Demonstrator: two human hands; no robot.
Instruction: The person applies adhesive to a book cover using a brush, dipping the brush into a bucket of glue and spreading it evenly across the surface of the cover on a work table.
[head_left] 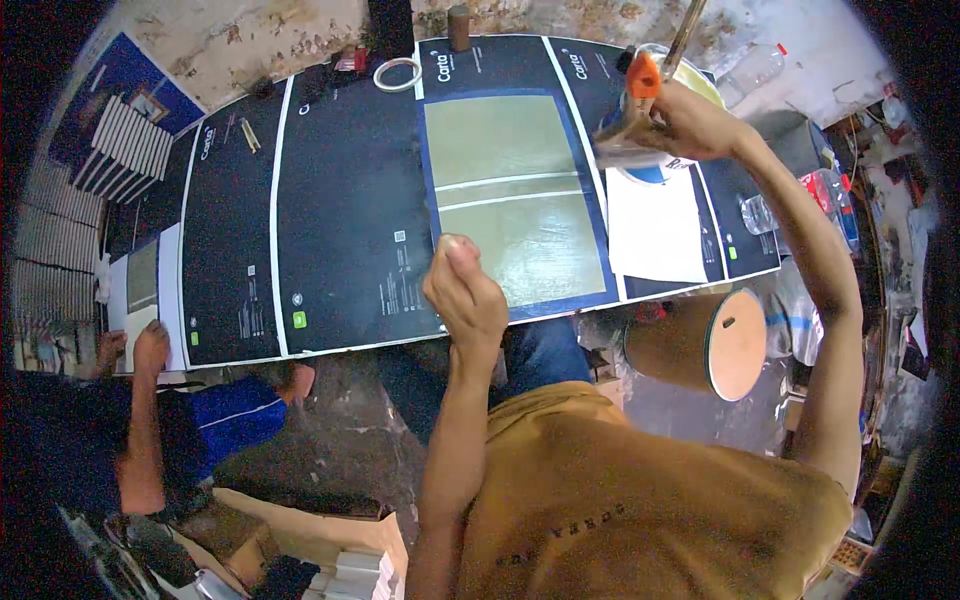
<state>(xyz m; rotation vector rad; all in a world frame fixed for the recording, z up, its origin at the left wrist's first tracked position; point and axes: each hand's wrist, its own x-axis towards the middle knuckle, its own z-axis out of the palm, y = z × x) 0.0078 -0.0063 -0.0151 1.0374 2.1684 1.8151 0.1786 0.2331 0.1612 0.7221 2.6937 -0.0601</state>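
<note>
1 orange tool (645,76) in R hand (695,122), 1 panel (522,248) nr L hand (468,292)

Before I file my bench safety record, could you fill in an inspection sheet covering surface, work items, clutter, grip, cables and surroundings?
Surface: dark sheeting with white stripes.
Work items: blue-bordered panel with greenish, glossy sections split by white lines; orange-handled brush at a tub; white sheet right of the panel.
Clutter: tape roll, brown cylinder and clear bottle toward the far edge.
Grip: left hand curled at the panel's lower-left corner, contents hidden; right hand closed on the brush.
Cables: nothing seen.
Surroundings: co-worker's hand at a smaller panel, left; cardboard drum below the table edge; stained wall behind.
</note>
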